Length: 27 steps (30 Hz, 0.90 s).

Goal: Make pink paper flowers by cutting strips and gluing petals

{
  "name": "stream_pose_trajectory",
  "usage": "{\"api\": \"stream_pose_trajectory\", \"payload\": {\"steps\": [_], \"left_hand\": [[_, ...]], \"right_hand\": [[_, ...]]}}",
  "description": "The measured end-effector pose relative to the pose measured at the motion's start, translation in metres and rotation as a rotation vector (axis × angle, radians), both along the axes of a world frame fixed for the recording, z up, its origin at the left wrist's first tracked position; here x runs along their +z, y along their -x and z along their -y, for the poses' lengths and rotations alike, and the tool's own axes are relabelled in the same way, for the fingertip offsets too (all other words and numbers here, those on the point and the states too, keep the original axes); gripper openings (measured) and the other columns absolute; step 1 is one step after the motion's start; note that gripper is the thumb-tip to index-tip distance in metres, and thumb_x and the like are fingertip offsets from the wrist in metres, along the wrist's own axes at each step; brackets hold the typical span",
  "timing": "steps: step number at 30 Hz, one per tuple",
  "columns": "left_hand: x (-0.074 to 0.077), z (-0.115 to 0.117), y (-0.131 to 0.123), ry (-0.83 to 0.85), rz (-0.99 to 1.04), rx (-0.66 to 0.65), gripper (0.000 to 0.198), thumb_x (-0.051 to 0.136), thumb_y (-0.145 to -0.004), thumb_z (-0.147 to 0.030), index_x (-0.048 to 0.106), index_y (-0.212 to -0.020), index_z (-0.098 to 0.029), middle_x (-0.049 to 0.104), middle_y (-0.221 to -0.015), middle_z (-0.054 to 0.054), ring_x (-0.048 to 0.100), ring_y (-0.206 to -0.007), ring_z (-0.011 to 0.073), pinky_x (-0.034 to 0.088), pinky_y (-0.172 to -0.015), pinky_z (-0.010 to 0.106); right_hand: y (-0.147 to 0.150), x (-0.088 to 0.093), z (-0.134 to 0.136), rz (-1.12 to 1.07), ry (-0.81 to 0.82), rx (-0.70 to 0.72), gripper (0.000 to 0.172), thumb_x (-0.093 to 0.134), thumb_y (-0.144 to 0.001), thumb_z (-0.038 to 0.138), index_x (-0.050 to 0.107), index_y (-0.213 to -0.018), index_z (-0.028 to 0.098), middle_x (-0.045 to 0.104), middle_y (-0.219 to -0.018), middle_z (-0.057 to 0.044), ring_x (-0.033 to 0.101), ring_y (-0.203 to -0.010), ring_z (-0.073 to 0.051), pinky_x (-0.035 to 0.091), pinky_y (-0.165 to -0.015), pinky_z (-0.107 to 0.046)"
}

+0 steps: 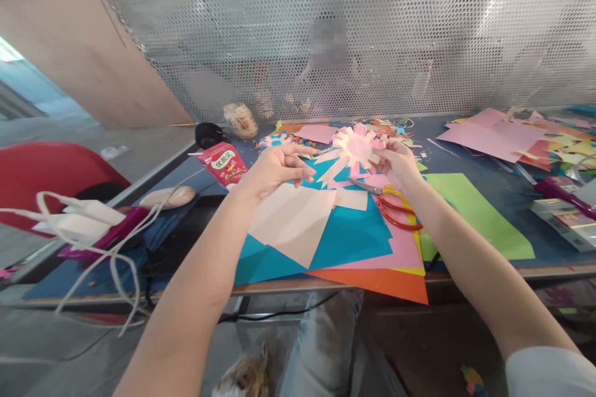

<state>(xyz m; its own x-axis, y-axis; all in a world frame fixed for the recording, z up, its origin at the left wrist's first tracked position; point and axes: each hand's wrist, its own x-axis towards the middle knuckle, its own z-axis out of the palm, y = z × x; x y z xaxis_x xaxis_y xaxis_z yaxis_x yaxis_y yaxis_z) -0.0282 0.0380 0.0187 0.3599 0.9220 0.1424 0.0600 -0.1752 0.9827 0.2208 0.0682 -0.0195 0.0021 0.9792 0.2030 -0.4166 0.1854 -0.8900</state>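
Note:
My right hand (395, 161) pinches the right edge of a pink and cream paper flower (357, 146), which is held above the table. To its left, my left hand (286, 170) has its fingers apart and holds nothing; its fingertips are close to the cream paper strips at the flower's left side. Beneath the hands lie a cream paper sheet (298, 220) and teal paper (358, 232), with pink, yellow and orange sheets under them. Scissors with red handles (395, 214) rest on the papers below my right hand. Another paper flower (275, 141), blue and white, lies behind my left hand.
A red drink carton (223, 164), a computer mouse (168, 197) and white chargers with cables (93, 220) stand at the left. Light green paper (475, 217) lies at the right, pink paper (493, 133) and scraps beyond. A perforated metal panel (395, 31) closes off the back.

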Motion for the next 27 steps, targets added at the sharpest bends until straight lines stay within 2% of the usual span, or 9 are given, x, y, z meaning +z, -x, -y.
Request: {"api": "stream_pose_trajectory", "payload": {"steps": [4,8,10,12,15,18,22,25,27], "left_hand": [[0.000,0.004,-0.008,-0.018,-0.015,-0.026,0.043,0.084,-0.048,-0.030,0.063,-0.082,-0.012,0.061,-0.047,-0.003,0.052,-0.036,0.0075,0.043,-0.037,0.017],[0.002,0.012,-0.025,-0.033,-0.088,-0.115,0.028,0.079,-0.057,-0.033,0.065,-0.070,-0.012,0.067,-0.056,0.004,0.064,-0.051,0.0151,0.047,-0.039,0.019],[0.003,0.020,-0.036,-0.021,-0.123,-0.196,0.026,0.076,-0.063,-0.033,0.068,-0.078,-0.013,0.071,-0.069,0.007,0.069,-0.066,0.0198,0.051,-0.044,0.022],[0.005,0.031,-0.049,0.004,-0.149,-0.291,0.031,0.072,-0.067,-0.032,0.068,-0.093,-0.014,0.072,-0.075,0.007,0.069,-0.072,0.0207,0.053,-0.048,0.023],[0.007,0.054,-0.072,0.008,-0.248,-0.451,0.035,0.068,-0.072,-0.034,0.065,-0.101,-0.015,0.068,-0.066,0.003,0.064,-0.055,0.0140,0.048,-0.045,0.021],[0.011,0.077,-0.094,-0.134,-0.403,-0.561,0.020,0.057,-0.081,-0.032,0.063,-0.090,-0.014,0.057,-0.057,-0.002,0.054,-0.048,0.0072,0.043,-0.049,0.019],[0.017,0.094,-0.115,-0.376,-0.548,-0.644,0.023,0.040,-0.090,-0.023,0.052,-0.108,-0.016,0.055,-0.073,-0.001,0.050,-0.062,0.0090,0.041,-0.059,0.021],[0.020,0.096,-0.123,-0.445,-0.550,-0.726,0.025,0.032,-0.092,-0.022,0.048,-0.110,-0.016,0.055,-0.087,0.004,0.050,-0.074,0.0116,0.041,-0.068,0.024],[0.020,0.098,-0.128,-0.458,-0.508,-0.809,0.021,0.036,-0.092,-0.024,0.050,-0.107,-0.017,0.056,-0.088,0.005,0.051,-0.078,0.0124,0.041,-0.070,0.024]], "right_hand": [[-0.002,-0.002,-0.001,-0.011,0.004,0.030,0.040,0.073,-0.058,0.018,0.036,-0.071,0.023,0.038,-0.051,0.012,0.042,-0.044,-0.005,0.047,-0.048,-0.025],[-0.002,-0.003,-0.002,-0.009,0.019,0.002,0.041,0.074,-0.058,0.019,0.036,-0.071,0.023,0.039,-0.052,0.012,0.044,-0.045,-0.005,0.049,-0.050,-0.025],[-0.002,-0.003,-0.002,-0.009,0.018,-0.007,0.041,0.074,-0.057,0.020,0.035,-0.072,0.023,0.038,-0.052,0.012,0.045,-0.045,-0.006,0.049,-0.050,-0.025],[-0.003,-0.002,-0.004,-0.013,0.014,-0.013,0.042,0.074,-0.056,0.020,0.035,-0.072,0.023,0.039,-0.051,0.012,0.045,-0.045,-0.006,0.049,-0.049,-0.025],[-0.004,-0.003,-0.006,-0.018,0.016,-0.023,0.041,0.073,-0.056,0.021,0.036,-0.073,0.023,0.041,-0.051,0.012,0.043,-0.044,-0.006,0.049,-0.047,-0.024],[-0.005,-0.004,-0.009,-0.017,0.026,-0.034,0.040,0.073,-0.056,0.021,0.038,-0.074,0.023,0.043,-0.052,0.012,0.044,-0.045,-0.006,0.049,-0.048,-0.024],[-0.005,-0.005,-0.008,-0.022,0.028,-0.036,0.040,0.073,-0.056,0.022,0.038,-0.074,0.023,0.045,-0.055,0.011,0.046,-0.047,-0.006,0.049,-0.049,-0.023],[-0.002,-0.006,-0.007,-0.022,0.028,-0.029,0.039,0.073,-0.058,0.021,0.037,-0.074,0.023,0.045,-0.055,0.011,0.047,-0.048,-0.006,0.049,-0.049,-0.022],[0.000,-0.006,-0.007,-0.021,0.037,-0.028,0.038,0.072,-0.058,0.020,0.037,-0.073,0.023,0.045,-0.055,0.011,0.046,-0.048,-0.006,0.049,-0.049,-0.022]]}}
